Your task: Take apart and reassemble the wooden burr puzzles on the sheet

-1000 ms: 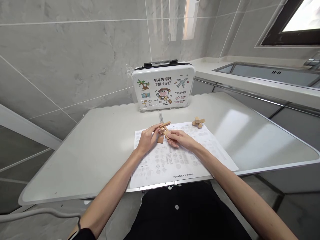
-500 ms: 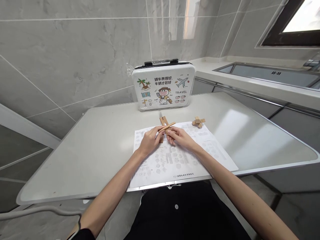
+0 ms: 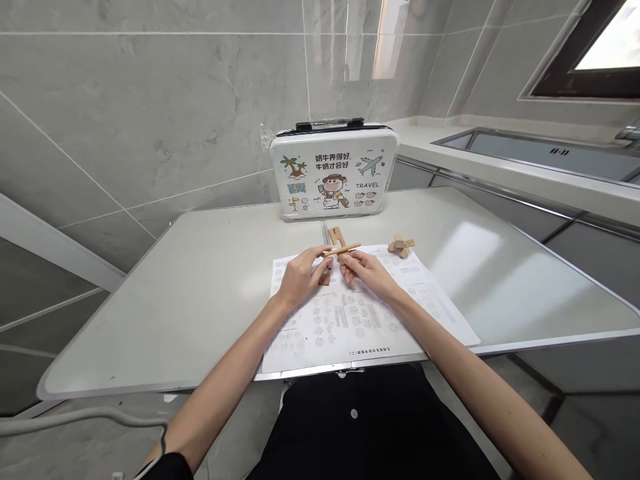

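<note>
Together, left hand, right hand, both pinching wooden puzzle pieces between fingertips

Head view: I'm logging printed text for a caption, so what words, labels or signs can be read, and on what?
"奶牛养得好, 牛奶才会好": on the white case, top middle.
"TRAVEL": on the same case, under the plane drawing.
On the paper sheet, the print and diagrams are too small to read.
No text seen on the wooden pieces held by the left hand and right hand.

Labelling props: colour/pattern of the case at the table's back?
White case with cartoon travel prints, black handle on top. Clearest in the head view.
</note>
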`<state>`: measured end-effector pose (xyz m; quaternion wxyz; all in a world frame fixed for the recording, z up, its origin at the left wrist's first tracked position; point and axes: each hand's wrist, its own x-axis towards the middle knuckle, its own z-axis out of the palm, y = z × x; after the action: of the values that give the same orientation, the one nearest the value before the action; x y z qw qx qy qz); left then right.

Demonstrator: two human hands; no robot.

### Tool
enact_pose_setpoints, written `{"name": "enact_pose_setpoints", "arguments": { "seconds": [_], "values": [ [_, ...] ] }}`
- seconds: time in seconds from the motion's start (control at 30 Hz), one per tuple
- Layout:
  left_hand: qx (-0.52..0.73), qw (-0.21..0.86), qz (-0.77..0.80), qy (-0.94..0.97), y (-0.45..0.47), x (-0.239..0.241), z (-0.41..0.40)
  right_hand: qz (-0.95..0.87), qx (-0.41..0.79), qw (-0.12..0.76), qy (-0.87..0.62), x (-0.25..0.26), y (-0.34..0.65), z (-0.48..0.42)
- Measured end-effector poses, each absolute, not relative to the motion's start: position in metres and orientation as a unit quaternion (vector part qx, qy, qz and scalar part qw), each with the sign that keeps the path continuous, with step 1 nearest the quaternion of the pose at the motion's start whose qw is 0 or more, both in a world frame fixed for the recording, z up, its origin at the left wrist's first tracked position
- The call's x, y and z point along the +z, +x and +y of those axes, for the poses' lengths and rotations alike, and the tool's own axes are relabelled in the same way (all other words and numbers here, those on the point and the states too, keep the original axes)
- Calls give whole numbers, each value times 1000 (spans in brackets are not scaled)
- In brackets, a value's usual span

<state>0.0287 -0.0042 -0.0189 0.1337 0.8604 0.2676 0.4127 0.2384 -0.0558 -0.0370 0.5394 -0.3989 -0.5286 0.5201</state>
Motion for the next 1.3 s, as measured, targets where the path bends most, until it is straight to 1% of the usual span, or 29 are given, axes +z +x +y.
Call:
{"name": "enact_pose_setpoints", "arguments": {
  "seconds": [0.1, 0.2, 0.3, 0.47, 0.57, 0.7, 0.83, 0.97, 1.13, 1.3],
  "values": [
    [408, 92, 334, 845, 30, -18, -4, -499, 503, 571, -414, -37, 242, -53],
    [339, 51, 401, 849, 31, -20, -4, -483, 495, 587, -422, -37, 244, -52],
    [295, 64, 427, 852, 31, -23, -5, -478, 494, 592, -421, -36, 243, -53],
    [306, 108, 433, 841, 29, -26, -3, -472, 497, 598, -415, -36, 243, -54],
    [327, 162, 432, 825, 28, -25, 1, -463, 504, 602, -412, -37, 244, -52],
    [362, 271, 423, 785, 29, -20, 6, -443, 521, 607, -406, -38, 247, -51],
    [393, 390, 372, 745, 32, -13, 5, -418, 551, 606, -394, -37, 250, -50],
    [398, 490, 311, 711, 35, -7, 1, -404, 595, 584, -377, -35, 251, -51],
    [381, 568, 264, 680, 36, -3, -3, -403, 653, 539, -348, -31, 249, -54],
    [368, 607, 247, 660, 36, -1, -6, -408, 679, 519, -321, -29, 248, -56]
  ]
}}
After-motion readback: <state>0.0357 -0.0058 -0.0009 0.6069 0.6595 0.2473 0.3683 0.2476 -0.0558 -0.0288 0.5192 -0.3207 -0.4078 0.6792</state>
